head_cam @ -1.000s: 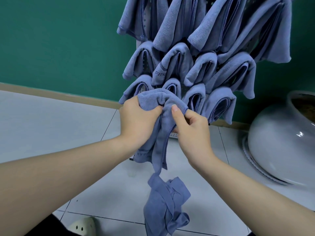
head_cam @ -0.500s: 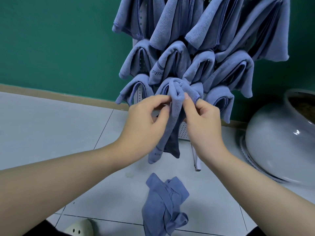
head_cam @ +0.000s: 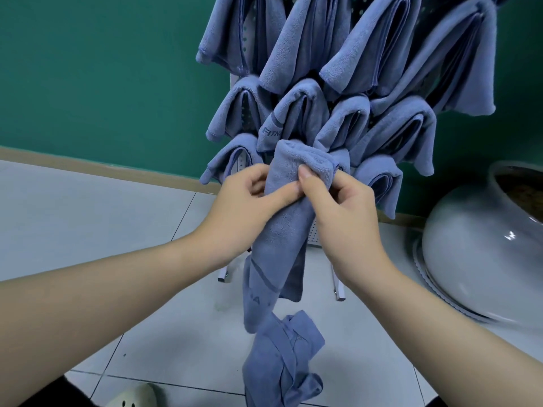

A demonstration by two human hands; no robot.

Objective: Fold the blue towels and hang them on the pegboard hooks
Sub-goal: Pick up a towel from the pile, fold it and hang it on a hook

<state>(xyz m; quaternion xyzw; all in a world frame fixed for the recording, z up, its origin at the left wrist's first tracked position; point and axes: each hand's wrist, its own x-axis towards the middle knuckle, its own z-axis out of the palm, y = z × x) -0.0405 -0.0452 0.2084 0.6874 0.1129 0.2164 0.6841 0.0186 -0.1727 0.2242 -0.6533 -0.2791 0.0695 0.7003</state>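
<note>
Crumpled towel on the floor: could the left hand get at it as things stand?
Probably not yet: the left hand grips the folded towel with the right hand. The crumpled towel lies uncovered below.

head cam | 1 view | looks forward-down | close over hands (head_cam: 293,207) | faces pegboard (head_cam: 313,233)

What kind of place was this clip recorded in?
Probably an indoor room set up for towel practice, not a shop: a tiled floor along a green wall, a standing pegboard full of hung towels, and a big white pot.
</note>
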